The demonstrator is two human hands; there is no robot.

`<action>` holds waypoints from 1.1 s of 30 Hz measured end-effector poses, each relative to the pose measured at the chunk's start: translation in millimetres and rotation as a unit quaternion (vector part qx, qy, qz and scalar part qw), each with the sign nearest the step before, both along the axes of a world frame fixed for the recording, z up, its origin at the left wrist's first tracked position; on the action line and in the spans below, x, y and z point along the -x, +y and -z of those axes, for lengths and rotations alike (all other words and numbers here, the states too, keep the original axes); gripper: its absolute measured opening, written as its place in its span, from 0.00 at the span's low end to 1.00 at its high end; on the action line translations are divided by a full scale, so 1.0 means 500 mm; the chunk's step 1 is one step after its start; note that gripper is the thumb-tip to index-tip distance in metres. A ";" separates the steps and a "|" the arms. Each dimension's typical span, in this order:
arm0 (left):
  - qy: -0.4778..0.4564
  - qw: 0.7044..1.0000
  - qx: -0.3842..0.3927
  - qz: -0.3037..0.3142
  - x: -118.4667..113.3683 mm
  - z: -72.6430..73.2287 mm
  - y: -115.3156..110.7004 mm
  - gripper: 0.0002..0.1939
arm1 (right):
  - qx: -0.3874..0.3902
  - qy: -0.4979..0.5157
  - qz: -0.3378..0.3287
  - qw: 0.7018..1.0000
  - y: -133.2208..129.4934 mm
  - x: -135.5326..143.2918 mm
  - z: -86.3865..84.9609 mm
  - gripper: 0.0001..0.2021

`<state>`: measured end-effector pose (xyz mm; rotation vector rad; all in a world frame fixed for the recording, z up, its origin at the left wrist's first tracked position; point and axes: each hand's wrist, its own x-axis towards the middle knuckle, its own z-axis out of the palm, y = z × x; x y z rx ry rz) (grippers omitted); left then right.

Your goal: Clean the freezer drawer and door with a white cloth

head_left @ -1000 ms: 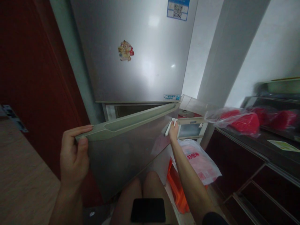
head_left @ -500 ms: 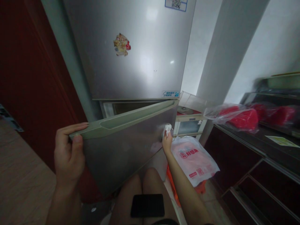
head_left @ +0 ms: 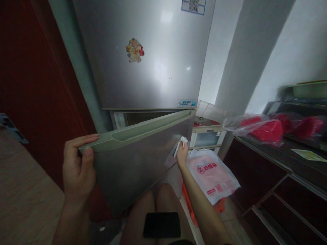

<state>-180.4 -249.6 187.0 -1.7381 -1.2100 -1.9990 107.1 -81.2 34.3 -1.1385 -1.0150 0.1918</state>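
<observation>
The lower refrigerator door [head_left: 133,163] is swung out toward me, its pale grip rail along the top edge. My left hand [head_left: 79,163] clasps the door's free top corner, thumb on the front face and fingers over the edge. Near the hinge side, my right hand [head_left: 182,153] presses a crumpled white cloth or tissue [head_left: 183,140] against the door's front. Above, the silver upper door [head_left: 153,68] is closed and carries a food-picture sticker [head_left: 135,50]. A black phone [head_left: 162,225] lies on my thighs.
A white plastic bag [head_left: 212,173] with red print rests on something orange right of my arm. Behind it stands a small white cabinet [head_left: 208,137]. Red items in clear plastic [head_left: 268,129] lie on the dark counter at right. A red-brown door [head_left: 33,68] is at left.
My right hand has shifted slightly with the white cloth or tissue, still against the door. My left hand keeps its hold on the corner. The view has moved a little.
</observation>
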 end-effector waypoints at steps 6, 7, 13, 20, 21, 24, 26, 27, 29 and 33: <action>0.003 1.000 -0.008 0.004 0.000 -0.001 0.002 0.13 | -0.073 -0.060 -0.035 0.995 0.013 0.025 -0.173 0.20; 0.003 1.000 -0.007 0.003 0.000 -0.001 0.001 0.13 | -0.078 -0.068 -0.038 0.994 0.014 0.026 -0.187 0.19; -0.001 1.000 -0.005 0.006 -0.004 0.000 -0.002 0.13 | -0.053 -0.107 -0.049 0.992 0.004 0.017 -0.134 0.18; -0.023 1.000 -0.005 0.011 -0.008 0.001 0.000 0.12 | 0.036 -0.061 -0.023 0.997 -0.037 0.014 0.074 0.21; -0.022 1.000 -0.005 0.012 -0.008 0.000 -0.001 0.12 | 0.047 -0.050 -0.019 0.997 -0.046 0.017 0.100 0.22; -0.009 1.000 -0.004 0.006 -0.008 -0.004 -0.004 0.12 | 0.072 -0.018 -0.003 0.997 -0.071 0.029 0.154 0.23; -0.006 1.000 -0.004 0.004 -0.008 -0.007 -0.005 0.11 | 0.080 -0.002 0.002 0.997 -0.081 0.036 0.166 0.23; -0.006 1.000 -0.003 0.005 -0.008 -0.007 -0.005 0.11 | 0.081 0.004 0.002 0.997 -0.083 0.039 0.163 0.22; -0.008 1.000 -0.001 0.008 -0.007 -0.007 -0.004 0.11 | 0.075 0.011 0.003 0.997 -0.080 0.043 0.143 0.23; -0.003 1.000 0.005 0.002 -0.004 -0.004 -0.002 0.12 | 0.028 0.012 0.005 1.000 -0.049 0.047 0.045 0.22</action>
